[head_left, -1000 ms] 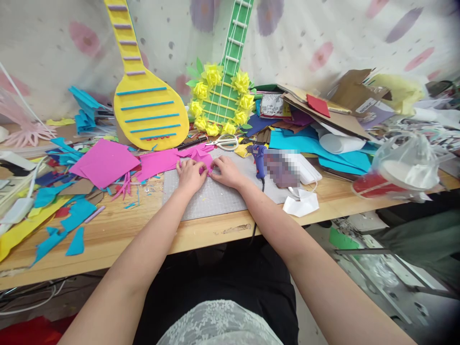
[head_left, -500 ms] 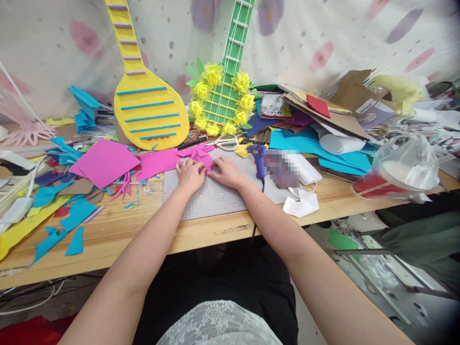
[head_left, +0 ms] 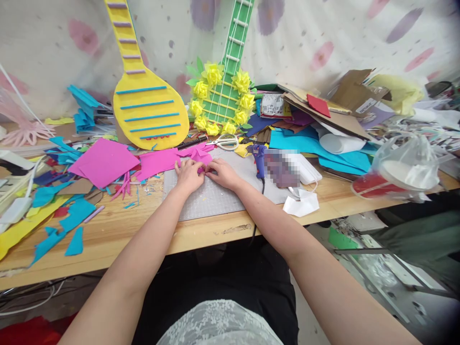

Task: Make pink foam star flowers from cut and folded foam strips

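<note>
My left hand (head_left: 189, 176) and my right hand (head_left: 223, 173) meet over the grey cutting mat (head_left: 210, 201). Between their fingertips is a small piece of magenta paper (head_left: 201, 157), pinched by both and partly hidden behind the fingers. To the left of my left hand lies a flat magenta strip (head_left: 158, 163), with larger magenta sheets (head_left: 106, 162) beyond it. White-handled scissors (head_left: 227, 142) rest just behind my hands. A purple glue gun (head_left: 258, 160) lies to the right of my right hand.
A yellow paper guitar (head_left: 151, 103) and a green one with yellow paper roses (head_left: 221, 103) lean at the back. Blue scraps (head_left: 75, 215) cover the left. A phone (head_left: 282, 170), a power bank (head_left: 304, 167) and a bagged cup (head_left: 391, 177) stand right.
My right hand has shifted slightly left, so the fingertips of both hands are closer together on the magenta paper. Everything else stays in place.
</note>
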Demonstrator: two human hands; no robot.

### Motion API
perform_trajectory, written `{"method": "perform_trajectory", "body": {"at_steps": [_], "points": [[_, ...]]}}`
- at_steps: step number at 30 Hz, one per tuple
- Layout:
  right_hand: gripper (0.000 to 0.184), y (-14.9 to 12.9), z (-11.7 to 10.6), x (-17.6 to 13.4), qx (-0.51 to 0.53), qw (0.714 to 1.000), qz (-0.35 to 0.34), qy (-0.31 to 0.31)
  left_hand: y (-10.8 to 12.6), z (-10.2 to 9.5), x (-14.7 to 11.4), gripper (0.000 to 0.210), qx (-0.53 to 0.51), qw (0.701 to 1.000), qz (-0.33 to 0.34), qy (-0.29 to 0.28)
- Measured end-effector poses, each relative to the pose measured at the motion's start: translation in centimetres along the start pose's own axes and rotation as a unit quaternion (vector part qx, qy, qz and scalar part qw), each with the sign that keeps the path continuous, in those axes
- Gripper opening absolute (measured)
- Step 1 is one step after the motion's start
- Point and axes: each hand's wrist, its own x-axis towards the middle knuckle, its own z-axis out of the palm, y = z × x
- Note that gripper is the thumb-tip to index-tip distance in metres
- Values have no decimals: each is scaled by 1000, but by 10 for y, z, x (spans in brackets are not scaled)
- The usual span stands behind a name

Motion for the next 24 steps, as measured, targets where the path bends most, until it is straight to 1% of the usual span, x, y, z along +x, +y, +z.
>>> {"method": "perform_trajectory", "body": {"at_steps": [4, 6, 10, 15, 20, 22, 24], "points": [[7, 1, 2, 0, -6, 1000, 7, -2, 0, 0, 2, 21, -11, 1000, -21, -2], [7, 1, 2, 0, -9, 1000, 11, -2, -1, 1, 3, 19, -27, 999, -29, 8], [8, -1, 0, -1, -13, 1000, 20, -3, -3, 2, 4, 16, -56, 998, -25, 36], [8, -3, -1, -1, -9, 999, 31, -7, -5, 1, 3, 28, -80, 995, -43, 51], [8, -5, -3, -2, -4, 1000, 28, -1, -5, -2, 3, 33, -107, 992, -51, 54], [12, -7, -4, -3, -8, 999, 30, 13, -6, -5, 2, 35, -124, 989, -51, 57], [19, -10, -6, -4, -18, 999, 28, 28, -9, -7, 2, 38, -138, 988, -35, 67]]}}
